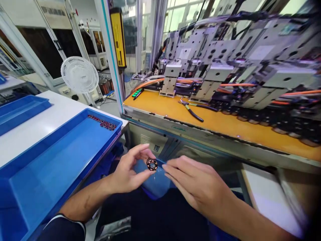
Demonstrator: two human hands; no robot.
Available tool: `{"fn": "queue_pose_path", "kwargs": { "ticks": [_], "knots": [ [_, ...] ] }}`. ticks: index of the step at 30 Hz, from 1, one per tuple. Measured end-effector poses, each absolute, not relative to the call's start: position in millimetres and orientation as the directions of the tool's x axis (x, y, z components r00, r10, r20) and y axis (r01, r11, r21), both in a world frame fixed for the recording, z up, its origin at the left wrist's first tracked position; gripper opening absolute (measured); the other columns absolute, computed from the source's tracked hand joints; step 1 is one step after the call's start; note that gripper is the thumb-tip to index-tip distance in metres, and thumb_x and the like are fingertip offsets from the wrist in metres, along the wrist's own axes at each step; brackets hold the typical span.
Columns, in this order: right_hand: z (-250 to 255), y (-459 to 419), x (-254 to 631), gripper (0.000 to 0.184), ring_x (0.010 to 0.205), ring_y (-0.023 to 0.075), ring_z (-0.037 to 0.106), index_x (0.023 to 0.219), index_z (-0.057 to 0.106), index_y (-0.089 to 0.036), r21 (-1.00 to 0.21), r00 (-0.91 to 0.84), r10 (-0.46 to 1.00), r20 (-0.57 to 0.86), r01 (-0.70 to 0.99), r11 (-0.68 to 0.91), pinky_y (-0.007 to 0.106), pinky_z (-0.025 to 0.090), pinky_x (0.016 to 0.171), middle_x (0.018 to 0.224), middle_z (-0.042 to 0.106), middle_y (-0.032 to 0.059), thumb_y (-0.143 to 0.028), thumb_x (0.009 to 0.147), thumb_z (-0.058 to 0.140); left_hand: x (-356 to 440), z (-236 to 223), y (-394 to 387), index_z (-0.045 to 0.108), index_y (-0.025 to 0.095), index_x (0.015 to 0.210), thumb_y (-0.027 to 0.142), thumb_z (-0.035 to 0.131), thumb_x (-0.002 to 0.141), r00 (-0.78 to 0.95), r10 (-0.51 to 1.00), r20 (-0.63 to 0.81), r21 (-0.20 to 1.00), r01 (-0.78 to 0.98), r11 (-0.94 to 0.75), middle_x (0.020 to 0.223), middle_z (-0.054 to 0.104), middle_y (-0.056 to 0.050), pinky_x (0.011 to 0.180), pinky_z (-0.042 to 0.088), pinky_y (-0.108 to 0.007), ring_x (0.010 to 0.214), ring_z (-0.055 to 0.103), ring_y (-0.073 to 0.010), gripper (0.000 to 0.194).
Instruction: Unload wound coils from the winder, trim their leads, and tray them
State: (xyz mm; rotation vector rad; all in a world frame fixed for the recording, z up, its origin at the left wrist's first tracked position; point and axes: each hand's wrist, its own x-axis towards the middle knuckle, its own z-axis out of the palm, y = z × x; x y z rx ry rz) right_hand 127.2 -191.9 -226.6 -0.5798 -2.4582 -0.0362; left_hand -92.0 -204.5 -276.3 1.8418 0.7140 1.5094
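Between the thumb and fingers of my left hand (131,167) is a small motor stator (151,164), a dark ring with copper-coloured windings, its open middle turned toward me. My right hand (194,177) is just right of the ring, fingertips pinched together and apart from it. Whatever those fingertips hold, if anything, is too small to make out. A fine wire-like strand hangs below the ring. Under both hands, near my lap, is a blue container (156,189), partly hidden by them.
On the white table at left lies a large blue tray (57,150) with many small dark-red and copper parts (102,122) in its far corner. Pliers (192,112) rest on the orange bench (155,103), before a row of machine fixtures (210,80). A white fan (79,74) stands behind.
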Motion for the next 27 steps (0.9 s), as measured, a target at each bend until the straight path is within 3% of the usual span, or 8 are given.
{"fn": "queue_pose_path", "kwargs": {
  "ticks": [3,8,11,14,18,22,27],
  "knots": [
    [-234.3,-209.2,129.8,0.025,0.056,0.0164,0.057,0.096,0.067,-0.023,-0.239,-0.720,0.491,0.490,0.431,0.870,0.031,0.048,0.057,0.063,0.061,0.0006,-0.009,0.090,0.047,-90.7,-280.4,-208.6,0.036,0.030,0.142,0.001,0.070,0.077,0.213,0.759,0.616,0.783,-0.058,-0.619,0.109,0.065,-0.005,0.083,0.056,-0.025,0.091,0.064,-0.0124,0.079],
    [-230.5,-223.6,140.4,0.017,0.053,0.0155,0.058,0.094,0.069,-0.031,-0.561,-0.725,0.613,0.314,0.379,0.736,0.028,0.046,0.053,0.063,0.065,-0.0002,-0.020,0.091,0.055,-88.6,-287.9,-212.2,0.037,0.033,0.140,0.004,0.072,0.078,0.199,0.832,0.518,0.851,-0.212,-0.480,0.111,0.067,-0.004,0.084,0.056,-0.025,0.090,0.066,-0.0113,0.076],
    [-231.4,-225.2,137.9,0.005,0.057,0.0147,0.060,0.088,0.069,-0.029,-0.774,-0.644,0.742,0.186,0.370,0.514,0.026,0.048,0.055,0.068,0.067,-0.0008,-0.028,0.083,0.071,-87.8,-290.2,-215.7,0.037,0.032,0.141,0.004,0.069,0.080,0.231,0.821,0.522,0.849,-0.225,-0.477,0.114,0.068,-0.006,0.087,0.057,-0.028,0.095,0.067,-0.0141,0.074],
    [-238.8,-222.2,126.0,0.017,0.064,0.0148,0.059,0.081,0.065,-0.023,-0.951,-0.463,0.886,0.025,0.263,0.164,0.025,0.049,0.059,0.073,0.065,0.0004,-0.034,0.075,0.076,-86.1,-290.0,-220.3,0.033,0.032,0.144,0.003,0.065,0.083,0.289,0.780,0.555,0.832,-0.177,-0.526,0.118,0.068,-0.009,0.089,0.057,-0.030,0.102,0.067,-0.0173,0.074],
    [-253.2,-219.8,105.5,0.026,0.067,0.0121,0.054,0.074,0.056,-0.020,-0.988,-0.381,0.913,-0.144,0.010,-0.151,0.023,0.044,0.062,0.070,0.058,-0.0016,-0.039,0.080,0.071,-82.3,-291.0,-224.0,0.030,0.033,0.146,0.002,0.060,0.086,0.340,0.757,0.558,0.827,-0.144,-0.544,0.125,0.065,-0.010,0.094,0.056,-0.032,0.109,0.065,-0.0192,0.075],
    [-271.5,-226.8,91.7,0.026,0.068,0.0114,0.051,0.075,0.056,-0.020,-0.974,-0.317,0.941,-0.118,-0.148,-0.172,0.024,0.042,0.065,0.070,0.054,-0.0023,-0.040,0.085,0.069,-77.4,-295.7,-221.6,0.038,0.031,0.141,0.007,0.071,0.080,0.236,0.784,0.574,0.819,-0.168,-0.549,0.114,0.064,-0.009,0.083,0.059,-0.027,0.093,0.067,-0.0155,0.074],
    [-288.5,-239.0,90.5,0.031,0.065,0.0125,0.049,0.070,0.055,-0.019,-0.953,-0.184,0.976,-0.114,-0.257,-0.160,0.026,0.041,0.065,0.067,0.052,-0.0013,-0.043,0.091,0.060,-76.9,-297.9,-218.8,0.043,0.030,0.136,0.010,0.072,0.080,0.176,0.854,0.490,0.848,-0.325,-0.420,0.107,0.064,-0.006,0.080,0.058,-0.025,0.085,0.066,-0.0115,0.067]
  ]
}}
